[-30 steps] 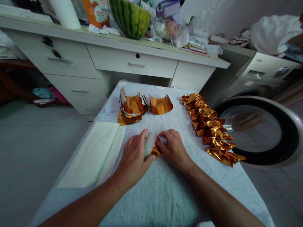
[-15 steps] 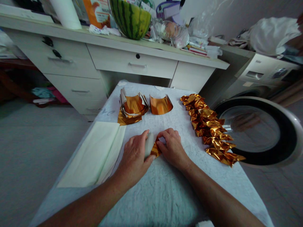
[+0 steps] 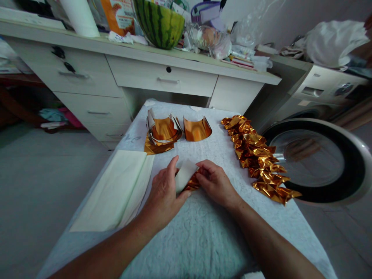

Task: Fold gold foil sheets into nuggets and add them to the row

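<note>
While the left hand (image 3: 163, 186), half curled, holds a foil sheet (image 3: 186, 175) at frame centre, the right hand (image 3: 217, 181) pinches its edge; folded foil pieces (image 3: 258, 151), right of frame.

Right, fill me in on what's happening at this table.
A person works a small piece of gold foil with a pale side, the left hand around one end and the right hand's fingertips at the other. Beyond the hands sit a stack of curled gold sheets and a single curled sheet. A row of crumpled gold pieces lies to the right, and pale folded sheets lie to the left.
</note>
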Tool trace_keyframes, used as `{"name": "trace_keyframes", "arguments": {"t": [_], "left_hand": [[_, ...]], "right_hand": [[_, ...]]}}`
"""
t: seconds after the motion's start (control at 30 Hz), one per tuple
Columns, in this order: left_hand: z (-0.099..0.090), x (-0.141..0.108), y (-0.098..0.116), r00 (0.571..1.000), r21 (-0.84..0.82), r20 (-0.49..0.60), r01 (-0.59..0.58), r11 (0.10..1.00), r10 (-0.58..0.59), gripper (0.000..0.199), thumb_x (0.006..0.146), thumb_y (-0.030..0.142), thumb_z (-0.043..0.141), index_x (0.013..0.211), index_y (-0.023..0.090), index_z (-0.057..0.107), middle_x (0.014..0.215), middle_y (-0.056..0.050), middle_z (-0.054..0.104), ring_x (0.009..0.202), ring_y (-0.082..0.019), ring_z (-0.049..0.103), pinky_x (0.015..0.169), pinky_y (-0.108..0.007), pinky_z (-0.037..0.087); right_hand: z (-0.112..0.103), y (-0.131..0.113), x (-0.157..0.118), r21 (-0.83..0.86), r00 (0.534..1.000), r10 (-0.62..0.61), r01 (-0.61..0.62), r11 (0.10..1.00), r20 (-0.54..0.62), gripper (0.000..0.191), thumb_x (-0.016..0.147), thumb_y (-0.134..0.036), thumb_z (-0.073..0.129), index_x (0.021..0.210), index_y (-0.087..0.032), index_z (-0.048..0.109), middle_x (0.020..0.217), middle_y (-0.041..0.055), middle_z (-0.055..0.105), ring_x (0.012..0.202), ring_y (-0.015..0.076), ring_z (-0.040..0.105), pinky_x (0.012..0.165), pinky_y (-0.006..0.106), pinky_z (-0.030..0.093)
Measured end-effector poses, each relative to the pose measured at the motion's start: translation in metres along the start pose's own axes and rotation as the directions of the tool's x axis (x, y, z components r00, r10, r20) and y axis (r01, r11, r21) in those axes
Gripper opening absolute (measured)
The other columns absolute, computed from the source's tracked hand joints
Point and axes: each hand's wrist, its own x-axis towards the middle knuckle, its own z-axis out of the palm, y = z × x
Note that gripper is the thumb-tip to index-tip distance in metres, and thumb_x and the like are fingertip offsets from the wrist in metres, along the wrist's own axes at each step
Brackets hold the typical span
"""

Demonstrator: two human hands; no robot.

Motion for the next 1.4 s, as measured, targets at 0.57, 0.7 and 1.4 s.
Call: {"name": "trace_keyframes", "arguments": {"t": [0.57, 0.7, 1.4], "left_hand": [[-0.017, 0.014, 0.009, 0.945, -0.705, 0.089, 0.283, 0.65, -0.315, 0.019, 0.086, 0.035, 0.061, 0.085, 0.018, 0.052, 0.078, 0.001, 0.06, 0.066, -0.011, 0.059, 0.058, -0.023, 0.049], [-0.016, 0.015, 0.009, 0.939, -0.707, 0.122, 0.31, 0.636, -0.322, 0.017, 0.087, 0.032, 0.06, 0.081, 0.019, 0.051, 0.075, 0.002, 0.061, 0.061, -0.01, 0.056, 0.055, -0.022, 0.046], [-0.011, 0.007, 0.008, 0.966, -0.714, 0.093, 0.233, 0.66, -0.24, 0.046, 0.082, 0.027, 0.067, 0.125, 0.022, 0.053, 0.113, -0.008, 0.069, 0.091, -0.02, 0.07, 0.082, -0.035, 0.055]], "right_hand": [[-0.001, -0.004, -0.003, 0.646, 0.969, 0.2, -0.244, 0.723, 0.143, 0.039, 0.067, -0.031, 0.082, 0.092, -0.019, 0.055, 0.076, -0.0023, 0.063, 0.058, 0.0091, 0.055, 0.055, 0.022, 0.044], [0.002, -0.004, -0.005, 0.632, 0.968, 0.189, -0.249, 0.734, 0.163, 0.037, 0.067, -0.034, 0.082, 0.089, -0.018, 0.057, 0.075, -0.0009, 0.064, 0.061, 0.0114, 0.057, 0.054, 0.023, 0.043], [0.005, -0.009, -0.007, 0.526, 0.975, 0.141, -0.211, 0.824, 0.17, 0.04, 0.072, -0.042, 0.079, 0.089, -0.022, 0.049, 0.07, -0.0051, 0.058, 0.055, 0.0091, 0.049, 0.051, 0.021, 0.037]]}}
